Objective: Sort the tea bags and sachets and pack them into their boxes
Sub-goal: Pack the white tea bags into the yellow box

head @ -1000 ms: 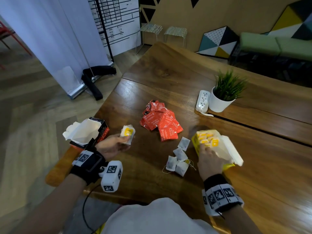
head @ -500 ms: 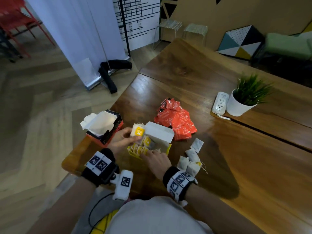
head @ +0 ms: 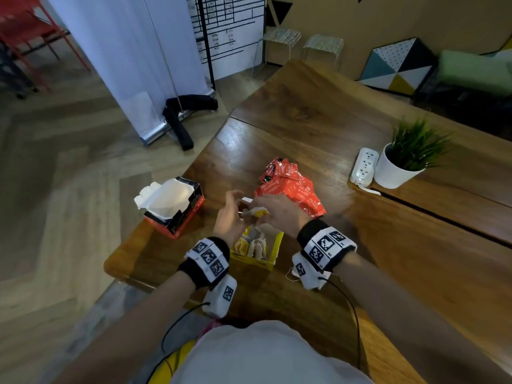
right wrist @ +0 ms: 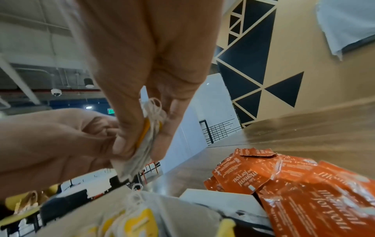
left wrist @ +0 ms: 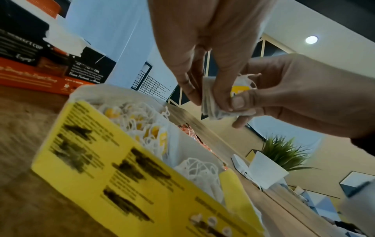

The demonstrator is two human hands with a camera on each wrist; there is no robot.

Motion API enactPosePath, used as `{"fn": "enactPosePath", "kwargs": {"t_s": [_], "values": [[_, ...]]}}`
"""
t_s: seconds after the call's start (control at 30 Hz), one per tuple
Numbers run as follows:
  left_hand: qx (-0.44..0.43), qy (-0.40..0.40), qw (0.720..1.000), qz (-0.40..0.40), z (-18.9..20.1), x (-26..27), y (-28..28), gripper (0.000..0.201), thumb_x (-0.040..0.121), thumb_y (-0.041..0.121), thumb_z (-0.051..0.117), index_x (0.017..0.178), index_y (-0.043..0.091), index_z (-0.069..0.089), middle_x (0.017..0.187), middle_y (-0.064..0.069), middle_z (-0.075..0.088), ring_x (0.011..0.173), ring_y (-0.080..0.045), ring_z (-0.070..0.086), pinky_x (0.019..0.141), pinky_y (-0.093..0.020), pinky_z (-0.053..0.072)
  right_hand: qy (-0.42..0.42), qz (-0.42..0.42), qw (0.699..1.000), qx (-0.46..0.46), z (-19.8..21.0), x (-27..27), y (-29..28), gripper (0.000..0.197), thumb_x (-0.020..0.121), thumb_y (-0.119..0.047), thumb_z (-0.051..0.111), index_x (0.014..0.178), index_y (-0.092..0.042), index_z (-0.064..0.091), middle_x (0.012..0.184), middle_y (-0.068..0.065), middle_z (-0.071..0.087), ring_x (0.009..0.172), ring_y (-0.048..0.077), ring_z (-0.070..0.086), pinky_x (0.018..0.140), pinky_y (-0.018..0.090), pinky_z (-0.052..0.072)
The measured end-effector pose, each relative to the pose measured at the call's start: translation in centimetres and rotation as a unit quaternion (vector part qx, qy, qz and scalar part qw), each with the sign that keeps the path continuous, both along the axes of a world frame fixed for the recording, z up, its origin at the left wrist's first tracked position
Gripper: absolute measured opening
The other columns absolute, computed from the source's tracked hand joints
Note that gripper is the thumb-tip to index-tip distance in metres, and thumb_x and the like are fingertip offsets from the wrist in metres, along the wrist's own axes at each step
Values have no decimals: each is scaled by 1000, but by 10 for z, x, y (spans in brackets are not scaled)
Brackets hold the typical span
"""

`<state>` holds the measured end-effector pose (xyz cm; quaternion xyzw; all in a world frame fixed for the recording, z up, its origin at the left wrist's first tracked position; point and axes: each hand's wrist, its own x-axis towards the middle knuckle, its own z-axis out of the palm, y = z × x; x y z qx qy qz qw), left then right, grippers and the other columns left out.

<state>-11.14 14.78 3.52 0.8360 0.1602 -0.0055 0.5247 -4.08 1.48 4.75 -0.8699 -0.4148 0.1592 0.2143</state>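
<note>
Hiding most of the tea bag (left wrist: 209,110), pinching fingers (left wrist: 225,77)

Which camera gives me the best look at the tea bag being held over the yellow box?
Left wrist: the tea bag shows with its yellow tag, pinched by both hands. Right wrist shows it edge-on. Head shows only a small blurred bit.

The orange sachets (right wrist: 288,189) carry white script reading "moment for you", seen upside down from the right wrist. The black-and-orange box (left wrist: 40,64) shows "CUP" and a cursive "Enjoy!"; its smaller print is unreadable. The yellow box (left wrist: 121,176) bears black text, blurred beyond reading.
</note>
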Motion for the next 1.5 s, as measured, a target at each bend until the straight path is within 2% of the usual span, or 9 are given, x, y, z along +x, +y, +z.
{"fn": "enactPosePath", "kwargs": {"t_s": [0.23, 0.6, 0.77, 0.87, 1.0, 1.1, 1.27, 1.37, 1.5], "values": [[122, 86, 988, 42, -22, -2, 21, 73, 82, 11, 66, 142, 18, 25, 146, -13, 27, 135, -29, 27, 110, -44, 30, -186, 152, 957, -164, -20, -9, -19, 42, 88, 0, 54, 127, -11, 46, 116, 11, 51, 98, 24, 54, 65, 31, 48], [170, 206, 962, -54, -36, -3, 45, 57, 91, 14, 54, 143, 26, 32, 132, -16, 53, 122, -31, 50, 103, -32, 37, -268, 314, 875, -254, -53, -9, 6, 21, 92, -17, 51, 108, -16, 64, 105, 1, 67, 118, 23, 46, 82, 30, 47], [182, 205, 958, -81, -33, -2, 47, 60, 90, 11, 54, 143, 28, 30, 132, -17, 54, 122, -30, 51, 102, -30, 38, -321, 317, 873, -188, -72, -5, 20, 38, 53, -31, 87, 86, -19, 73, 80, -1, 69, 84, 18, 65, 56, 23, 53], [186, 207, 956, -88, -33, -1, 47, 61, 90, 8, 53, 144, 26, 29, 132, -16, 54, 121, -29, 52, 101, -29, 38, -308, 309, 882, -180, -80, -3, 21, 59, 47, -40, 89, 99, -17, 69, 93, 2, 68, 91, 18, 63, 68, 26, 53], [158, 223, 958, -88, -33, 1, 48, 62, 92, 14, 53, 146, 25, 25, 139, -17, 47, 126, -29, 47, 103, -32, 38, -284, 274, 901, -179, -64, -8, 17, 55, 80, -20, 69, 129, -8, 48, 129, 16, 54, 122, 29, 47, 96, 36, 44], [130, 246, 958, -76, -30, 2, 49, 61, 94, 25, 50, 147, 24, 20, 146, -15, 37, 133, -29, 39, 105, -33, 34, -203, 224, 948, -95, -39, -3, 8, 64, 72, -3, 73, 129, -4, 46, 136, 22, 46, 123, 36, 45, 92, 41, 47], [108, 201, 973, -41, -20, -11, 47, 63, 93, 41, 48, 147, 17, 24, 146, -13, 38, 134, -29, 36, 108, -34, 31, -181, -59, 975, 119, -13, 12, -53, 24, 86, -8, 62, 109, -9, 61, 108, 7, 67, 76, 21, 68, 65, 21, 49], [125, 54, 990, -33, -5, -18, 37, 40, 94, 22, 51, 133, 14, 45, 128, -7, 54, 118, -20, 51, 98, -25, 38, -76, -220, 972, -23, -22, -3, -94, 19, 94, -15, 48, 111, -12, 54, 101, 5, 62, 86, 25, 64, 67, 29, 46], [129, 25, 980, -150, 14, -14, 5, 23, 94, 11, 49, 114, 10, 60, 109, -5, 65, 90, -15, 61, 81, -23, 49, 0, -221, 957, -189, -58, -41, -110, 40, 94, -41, 46, 127, -20, 41, 121, 1, 52, 99, 17, 57, 70, 26, 46]]}}
